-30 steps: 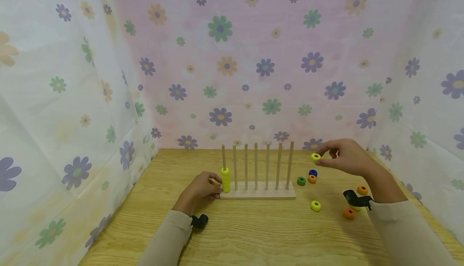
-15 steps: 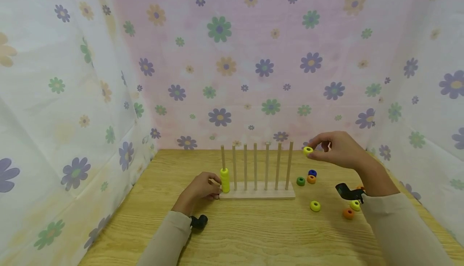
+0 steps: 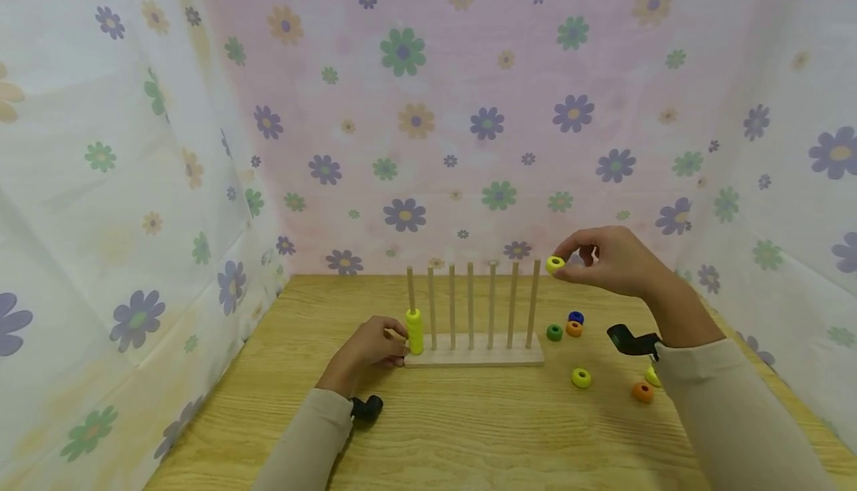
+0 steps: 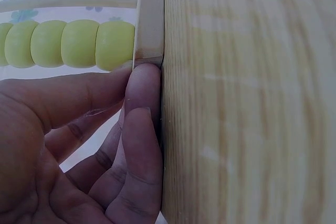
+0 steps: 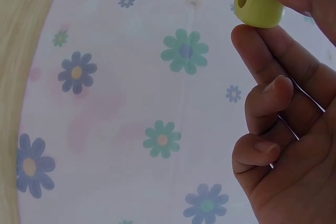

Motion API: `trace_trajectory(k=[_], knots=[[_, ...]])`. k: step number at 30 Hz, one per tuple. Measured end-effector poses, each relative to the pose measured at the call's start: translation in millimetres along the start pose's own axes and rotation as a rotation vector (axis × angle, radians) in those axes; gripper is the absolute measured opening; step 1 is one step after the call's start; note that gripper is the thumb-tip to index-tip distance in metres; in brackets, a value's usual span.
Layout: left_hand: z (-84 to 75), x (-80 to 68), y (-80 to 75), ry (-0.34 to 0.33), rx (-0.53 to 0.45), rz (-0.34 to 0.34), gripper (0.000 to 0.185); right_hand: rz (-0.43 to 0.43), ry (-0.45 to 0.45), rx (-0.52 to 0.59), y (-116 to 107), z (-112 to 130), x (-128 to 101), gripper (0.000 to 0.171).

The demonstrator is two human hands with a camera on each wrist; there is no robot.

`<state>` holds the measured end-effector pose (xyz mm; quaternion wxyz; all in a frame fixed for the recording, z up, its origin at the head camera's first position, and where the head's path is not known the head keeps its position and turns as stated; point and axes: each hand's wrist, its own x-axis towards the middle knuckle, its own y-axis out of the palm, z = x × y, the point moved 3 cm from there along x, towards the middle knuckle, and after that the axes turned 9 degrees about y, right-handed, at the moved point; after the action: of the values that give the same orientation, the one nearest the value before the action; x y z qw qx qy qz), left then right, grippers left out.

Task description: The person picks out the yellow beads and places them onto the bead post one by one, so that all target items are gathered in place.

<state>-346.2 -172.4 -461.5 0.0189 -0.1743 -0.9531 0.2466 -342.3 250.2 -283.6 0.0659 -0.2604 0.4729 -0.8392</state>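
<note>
Right hand (image 3: 619, 260) pinches yellow ring (image 3: 555, 264); left hand (image 3: 371, 346) seemingly grips rack base (image 3: 478, 359)

Here's the counter (image 3: 469, 431), pale wood grain running side to side. Standing on it is a wooden peg rack (image 3: 475, 358), seven upright pegs, yellow beads (image 3: 415, 331) stacked on the leftmost. To the rack's right, loose rings lie scattered: green ring (image 3: 554, 332), orange ring (image 3: 574, 329) touching a blue ring (image 3: 576, 318), a yellow ring (image 3: 581, 378) nearer, another orange one (image 3: 642, 392) further right.
</note>
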Motion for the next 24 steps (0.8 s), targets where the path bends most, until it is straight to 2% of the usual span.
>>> trace_trajectory(k=[12, 24], knots=[[-0.4, -0.8, 0.9, 0.008, 0.002, -0.001, 0.026, -0.019, -0.074, 0.03, 3, 20, 15, 0.016], [-0.6, -0.7, 0.7, 0.012, -0.002, -0.001, 0.026, -0.001, -0.097, 0.055, 14, 36, 33, 0.016]])
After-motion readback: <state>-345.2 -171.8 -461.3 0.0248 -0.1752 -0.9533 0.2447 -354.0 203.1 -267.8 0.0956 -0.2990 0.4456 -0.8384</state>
